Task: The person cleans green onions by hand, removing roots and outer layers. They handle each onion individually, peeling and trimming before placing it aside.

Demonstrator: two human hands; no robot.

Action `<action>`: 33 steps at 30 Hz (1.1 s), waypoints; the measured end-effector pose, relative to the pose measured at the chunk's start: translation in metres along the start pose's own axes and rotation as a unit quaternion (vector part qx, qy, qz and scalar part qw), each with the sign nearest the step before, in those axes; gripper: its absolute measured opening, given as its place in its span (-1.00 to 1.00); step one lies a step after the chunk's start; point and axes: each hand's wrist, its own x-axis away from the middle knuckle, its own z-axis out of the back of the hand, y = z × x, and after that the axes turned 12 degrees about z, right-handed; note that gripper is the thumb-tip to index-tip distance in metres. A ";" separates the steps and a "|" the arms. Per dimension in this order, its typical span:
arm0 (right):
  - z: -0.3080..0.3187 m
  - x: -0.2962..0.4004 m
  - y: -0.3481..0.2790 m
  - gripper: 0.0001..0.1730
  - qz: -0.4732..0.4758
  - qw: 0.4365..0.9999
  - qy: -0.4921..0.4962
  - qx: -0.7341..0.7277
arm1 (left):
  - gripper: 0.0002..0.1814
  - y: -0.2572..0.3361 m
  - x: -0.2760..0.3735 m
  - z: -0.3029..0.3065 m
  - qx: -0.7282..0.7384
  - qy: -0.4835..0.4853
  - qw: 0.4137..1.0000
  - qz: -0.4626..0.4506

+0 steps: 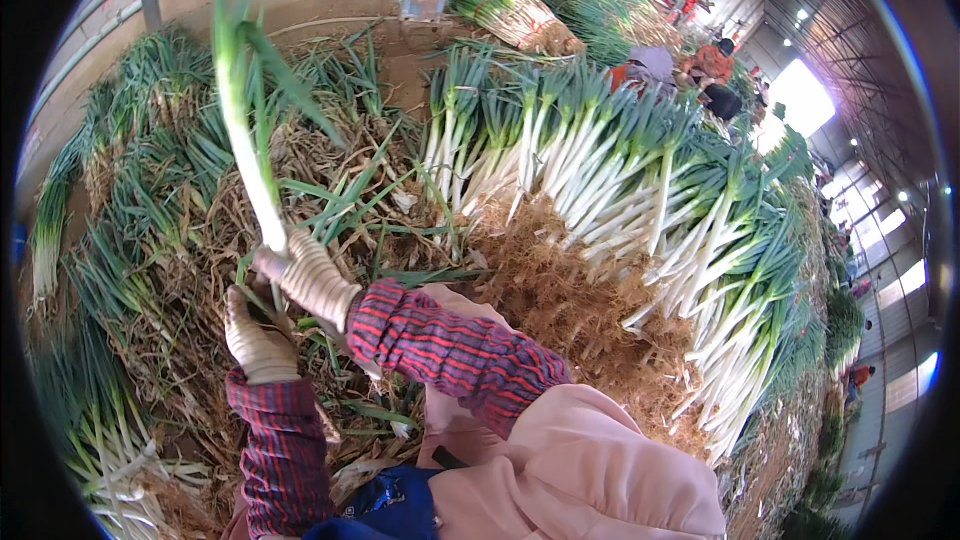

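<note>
My right hand, in a striped work glove, is closed around the white lower stalk of a large green onion. The stalk tilts up and to the left, and its green leaves reach the top of the picture, blurred at the tips. Just below is my left hand, in a matching glove, its fingers curled near the stalk's lower end. A strip of green leaf passes by its fingers; whether they grip it is hidden. Under both hands spreads a heap of dry husks and stripped leaves.
Right of me lies a long row of cleaned green onions, brown roots towards me. Uncleaned onions stand at left. Tied bundles rest by the wall. Other people sit farther along the shed.
</note>
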 end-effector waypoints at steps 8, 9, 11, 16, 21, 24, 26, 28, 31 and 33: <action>-0.009 0.003 -0.031 -0.78 0.057 0.980 -0.063 0.182 | -0.86 0.026 0.015 0.039 0.053 -0.119 0.989 0.075; -0.007 0.001 -0.002 -0.79 0.060 0.997 0.027 0.027 | -0.88 0.016 0.027 0.035 0.047 -0.067 0.995 0.063; 0.005 0.000 -0.002 -0.80 0.051 0.996 0.002 0.080 | -0.85 0.011 0.025 0.039 0.112 -0.101 0.985 0.081; -0.024 0.010 0.005 -0.82 -0.084 0.992 0.012 0.097 | -0.81 0.013 0.058 0.056 0.070 -0.025 0.997 0.009; -0.018 -0.004 0.005 -0.88 -0.106 0.986 0.043 0.118 | -0.78 0.010 0.088 0.088 0.055 -0.088 0.993 0.053; -0.031 0.006 0.009 -0.85 -0.118 0.988 -0.007 0.104 | -0.79 0.017 0.102 0.102 0.022 -0.045 0.999 0.018; -0.033 0.007 0.013 -0.86 -0.140 0.984 -0.012 0.107 | -0.83 0.015 0.107 0.108 0.037 -0.044 0.998 0.023; -0.037 0.010 0.015 -0.87 -0.150 0.982 -0.018 0.110 | -0.84 0.013 0.112 0.114 0.056 -0.029 0.997 0.044; -0.042 0.003 0.009 -0.85 -0.107 0.983 0.029 0.145 | -0.84 0.009 0.130 0.122 0.002 0.020 0.996 0.091; -0.011 -0.029 0.014 -0.86 0.003 0.988 0.106 0.111 | -0.84 -0.005 0.150 0.164 0.005 -0.040 0.983 0.177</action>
